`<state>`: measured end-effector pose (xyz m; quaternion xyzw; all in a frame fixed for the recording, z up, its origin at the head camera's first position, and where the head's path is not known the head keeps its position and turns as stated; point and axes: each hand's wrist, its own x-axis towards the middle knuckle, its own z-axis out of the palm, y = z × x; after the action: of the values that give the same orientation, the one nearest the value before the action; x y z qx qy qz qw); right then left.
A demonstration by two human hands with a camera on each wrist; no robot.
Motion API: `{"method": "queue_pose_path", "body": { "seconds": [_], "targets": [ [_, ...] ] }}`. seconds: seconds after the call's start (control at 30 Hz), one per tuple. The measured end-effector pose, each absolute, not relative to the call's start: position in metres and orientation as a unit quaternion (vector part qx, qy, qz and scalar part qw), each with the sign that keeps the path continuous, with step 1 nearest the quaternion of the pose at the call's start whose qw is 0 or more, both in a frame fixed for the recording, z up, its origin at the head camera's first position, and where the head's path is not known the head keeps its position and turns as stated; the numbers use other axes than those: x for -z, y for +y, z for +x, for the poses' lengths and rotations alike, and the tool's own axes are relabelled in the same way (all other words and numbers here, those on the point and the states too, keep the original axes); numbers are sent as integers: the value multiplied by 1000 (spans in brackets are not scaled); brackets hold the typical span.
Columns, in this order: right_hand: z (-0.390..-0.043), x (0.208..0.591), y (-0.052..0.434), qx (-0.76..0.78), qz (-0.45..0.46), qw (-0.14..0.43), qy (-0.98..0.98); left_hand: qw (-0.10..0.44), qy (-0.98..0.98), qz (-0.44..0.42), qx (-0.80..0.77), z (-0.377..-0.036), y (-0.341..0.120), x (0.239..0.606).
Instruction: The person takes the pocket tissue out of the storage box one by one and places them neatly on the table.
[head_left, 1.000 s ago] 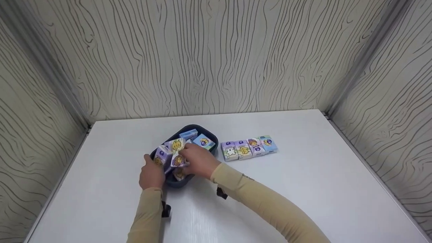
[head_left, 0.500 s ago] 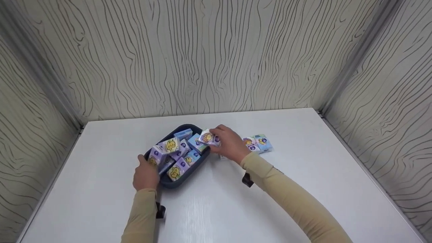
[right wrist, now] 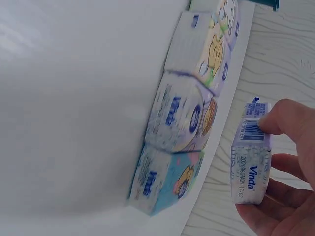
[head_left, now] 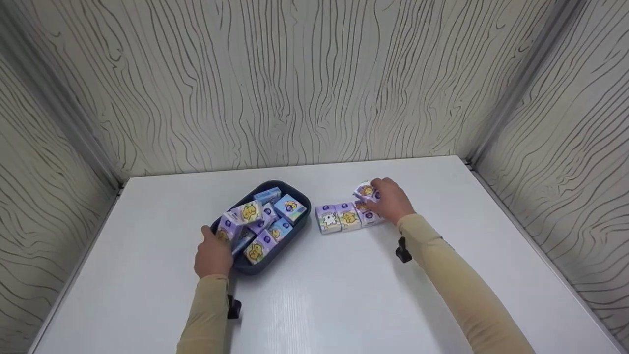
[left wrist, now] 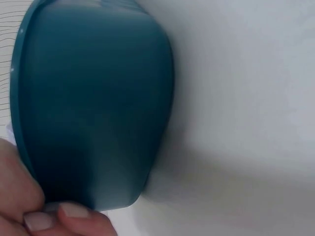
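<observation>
A dark teal tray (head_left: 300, 196) sits left of centre on the white table and holds several small tissue packs (head_left: 260, 221) in a loose heap. My left hand (head_left: 212, 248) grips its near left rim; in the left wrist view the fingers (left wrist: 74, 214) curl at the tray's outer wall (left wrist: 93, 108). A row of tissue packs (head_left: 344, 217) lies on the table to the right of the tray. My right hand (head_left: 388, 199) pinches one purple pack (head_left: 366, 191) just above the row's right end. In the right wrist view that pack (right wrist: 252, 157) hangs beside the row (right wrist: 182, 118).
The white table (head_left: 344, 295) is closed in by wood-grain panels (head_left: 314, 83) at the back and both sides. Bare tabletop lies in front of the tray and the row, and to the far right.
My right hand lifted a pack out of the tray and carried it right, to the far end of the row. My left hand has stayed on the tray's rim.
</observation>
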<state>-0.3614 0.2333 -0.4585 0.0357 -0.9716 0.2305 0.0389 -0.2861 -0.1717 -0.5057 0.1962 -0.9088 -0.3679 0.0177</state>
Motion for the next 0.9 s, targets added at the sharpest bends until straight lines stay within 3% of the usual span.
{"method": "queue_pose_path", "body": {
  "seconds": [0.43, 0.9],
  "targets": [
    [-360, 477, 300, -220, -31, 50, -974, 25, -909, 194, 368, -283, -170, 505],
    [-357, 493, 312, -209, -69, 21, -975, 33, -912, 184, 366, -287, -171, 508]
  ]
}}
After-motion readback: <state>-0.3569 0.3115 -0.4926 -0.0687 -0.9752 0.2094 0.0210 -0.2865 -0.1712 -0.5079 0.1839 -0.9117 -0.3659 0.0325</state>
